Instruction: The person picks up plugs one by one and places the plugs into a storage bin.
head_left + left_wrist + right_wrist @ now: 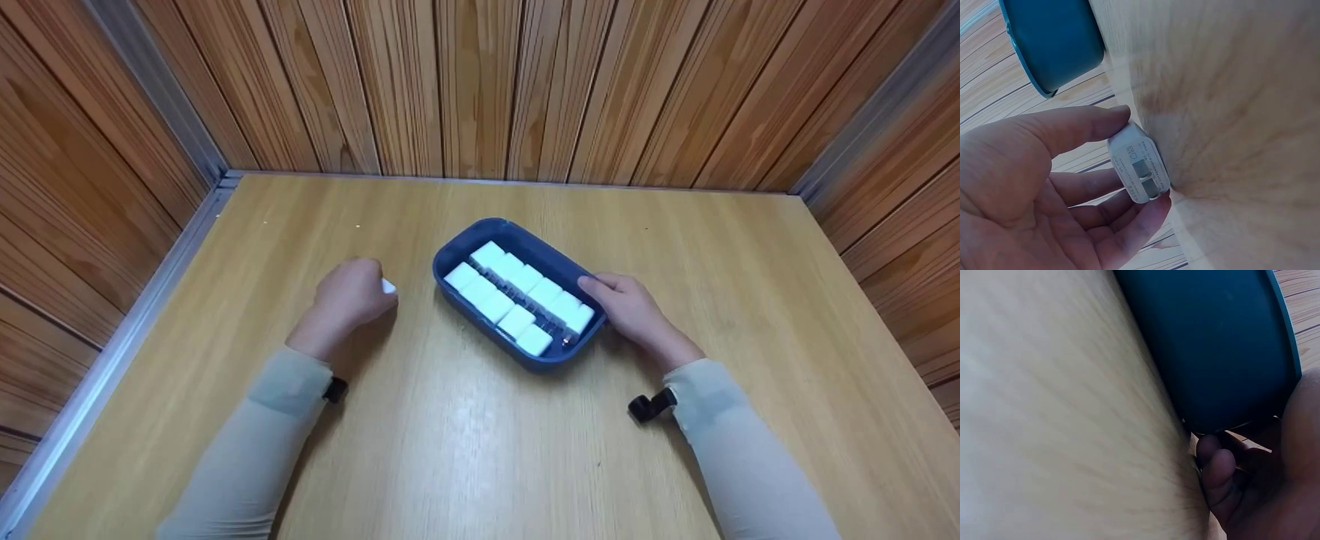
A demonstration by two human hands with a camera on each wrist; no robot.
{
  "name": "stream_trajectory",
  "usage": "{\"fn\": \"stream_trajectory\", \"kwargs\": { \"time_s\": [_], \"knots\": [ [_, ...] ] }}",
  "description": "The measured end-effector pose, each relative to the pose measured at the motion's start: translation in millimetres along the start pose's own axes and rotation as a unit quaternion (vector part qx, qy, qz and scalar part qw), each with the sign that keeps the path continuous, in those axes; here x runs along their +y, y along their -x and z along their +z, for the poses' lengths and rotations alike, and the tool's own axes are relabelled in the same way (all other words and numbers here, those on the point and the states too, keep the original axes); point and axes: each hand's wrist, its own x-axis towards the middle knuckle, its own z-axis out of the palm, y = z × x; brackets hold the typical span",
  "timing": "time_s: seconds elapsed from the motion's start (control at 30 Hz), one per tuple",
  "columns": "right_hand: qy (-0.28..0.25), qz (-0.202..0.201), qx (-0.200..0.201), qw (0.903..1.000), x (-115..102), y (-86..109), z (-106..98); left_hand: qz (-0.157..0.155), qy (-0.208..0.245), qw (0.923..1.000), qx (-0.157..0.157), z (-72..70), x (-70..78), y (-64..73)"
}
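My left hand (351, 291) is over the table to the left of the blue bin (480, 321). In the left wrist view, its thumb and fingers pinch a white plug-in charger (1127, 151) with two flat metal prongs and small print on its face; the charger is at the tabletop. In the head view only a white corner of it shows. My right hand (628, 306) grips the bin's right end, thumb on the rim and fingers outside, low down in the right wrist view. Several white chargers (516, 321) lie in two rows inside the bin.
The wooden table (465, 450) meets plank-patterned walls (480, 90) at the back and sides. A metal strip (112, 375) runs along the left edge. Dark wrist cameras (651, 406) sit on both sleeves. Tiny specks dot the tabletop.
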Motion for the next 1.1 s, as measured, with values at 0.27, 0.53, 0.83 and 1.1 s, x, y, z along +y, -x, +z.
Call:
{"fn": "stream_trajectory", "kwargs": {
  "time_s": [0.27, 0.53, 0.83, 1.1],
  "knots": [
    [0.005, -0.004, -0.004, 1.0, 0, 0.1, -1, 0.008, 0.01, 0.9999, 0.011, -0.4, -0.1, 0.1],
    [0.004, -0.006, 0.001, 1.0, -1, 0.9, 0, 0.0, 0.033, 0.9995, 0.003, -3.8, 3.5, 0.9],
    [0.009, -0.008, 0.014, 0.9998, 0, 0.2, 1, 0.003, 0.061, 0.9976, 0.032, -5.1, 12.2, 3.2],
    [0.01, -0.008, 0.01, 0.9999, 1, -0.2, 1, 0.021, 0.087, 0.9928, 0.079, -5.5, 20.2, 5.3]
  ]
}}
